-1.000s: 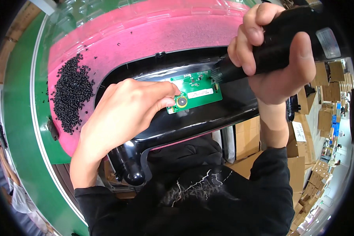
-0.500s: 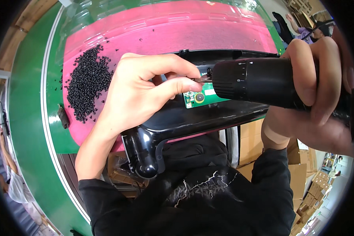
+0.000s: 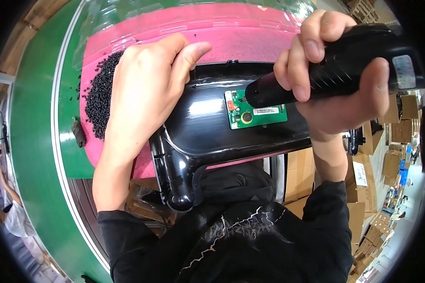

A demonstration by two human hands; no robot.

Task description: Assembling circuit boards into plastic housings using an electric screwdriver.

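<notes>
My right hand (image 3: 328,113) is wrapped round a black electric screwdriver (image 3: 269,92). Its bit reaches the upper left part of a green circuit board (image 3: 264,120), near a red connector. The board lies in a glossy black plastic shell (image 3: 203,141) with a rounded leg at its near left. To the left, my left hand (image 3: 146,89) hovers by the shell's left end and partly covers a heap of small black screws (image 3: 99,94). Its fingers are curled, the thumb points right, and whatever they may hold is hidden.
The shell and screws rest on a pink mat (image 3: 245,42) over a green tabletop (image 3: 38,127). Clear plastic (image 3: 127,21) lines the far side. A small dark object (image 3: 79,134) lies left of the screws. Cardboard boxes (image 3: 300,177) stand below, to the right.
My left hand has pulled back left and up from the screwdriver's tip. The screwdriver has swung to a slant, its tip lower against the board, and more of the board shows.
</notes>
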